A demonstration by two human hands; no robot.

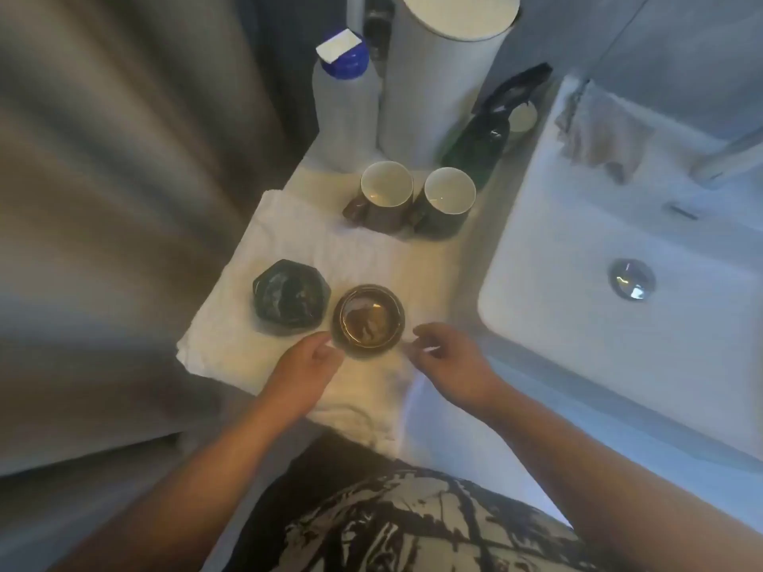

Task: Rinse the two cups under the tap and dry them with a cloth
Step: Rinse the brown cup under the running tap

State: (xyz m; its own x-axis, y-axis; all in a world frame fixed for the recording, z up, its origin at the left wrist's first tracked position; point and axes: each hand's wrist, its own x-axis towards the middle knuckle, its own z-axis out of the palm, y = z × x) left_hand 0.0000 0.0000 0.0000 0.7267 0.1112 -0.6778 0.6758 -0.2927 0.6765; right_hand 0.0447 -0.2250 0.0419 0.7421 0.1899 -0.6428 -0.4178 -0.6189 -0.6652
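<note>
Two cups stand upright side by side at the back of a white towel (289,241). Both are dark outside and white inside: the left cup (386,196) and the right cup (448,200). A greyish cloth (598,130) hangs over the far rim of the sink. Part of the tap (726,158) shows at the right edge. My left hand (307,365) is loosely curled, its thumb at the left rim of a round brown dish (368,317). My right hand (448,357) hovers just right of that dish with fingers apart. Neither hand touches a cup.
A dark hexagonal object (291,297) sits on the towel left of the dish. Behind the cups stand a blue-capped bottle (344,101), a tall white cylinder (441,76) and a green bottle (479,142). The white sink (578,324) with its drain (631,278) lies right. A curtain hangs left.
</note>
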